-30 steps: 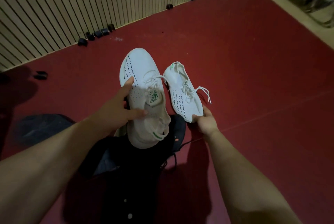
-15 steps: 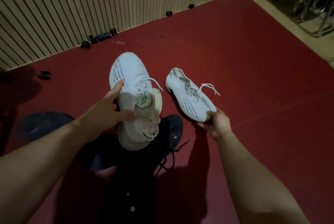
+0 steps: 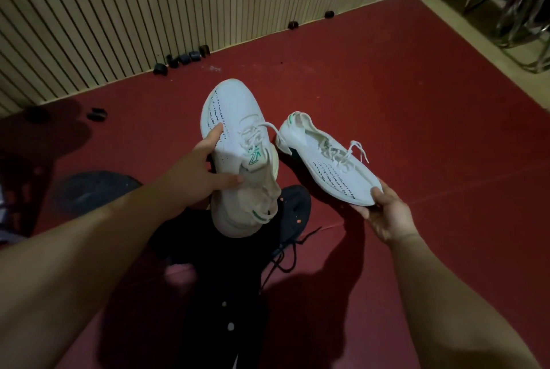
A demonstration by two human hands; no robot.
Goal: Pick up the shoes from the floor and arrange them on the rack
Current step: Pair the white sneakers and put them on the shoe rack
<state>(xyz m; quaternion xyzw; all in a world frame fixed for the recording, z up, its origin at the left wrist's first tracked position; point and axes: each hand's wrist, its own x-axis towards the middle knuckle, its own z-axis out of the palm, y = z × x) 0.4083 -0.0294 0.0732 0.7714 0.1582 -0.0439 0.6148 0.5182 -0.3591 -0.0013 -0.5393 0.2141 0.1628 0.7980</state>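
1. My two forearms (image 3: 89,264) reach in from the lower corners of the frame.
2. At lower centre a black shoe (image 3: 294,204) lies on the red floor (image 3: 401,94), its laces trailing toward me, partly hidden behind the shoe I hold.
3. My left hand (image 3: 196,178) grips a white shoe (image 3: 235,112) round its middle, with the fingers (image 3: 227,181) curled onto the tongue side. The toe points to the top of the frame.
4. Right of centre, my right hand (image 3: 387,213) pinches the toe of the second white shoe (image 3: 333,166). I cannot tell if its heel touches the floor.
5. Farther off, small black pieces (image 3: 184,58) sit along the foot of the slatted wall (image 3: 148,5). A metal frame (image 3: 512,2) fills the upper right corner.
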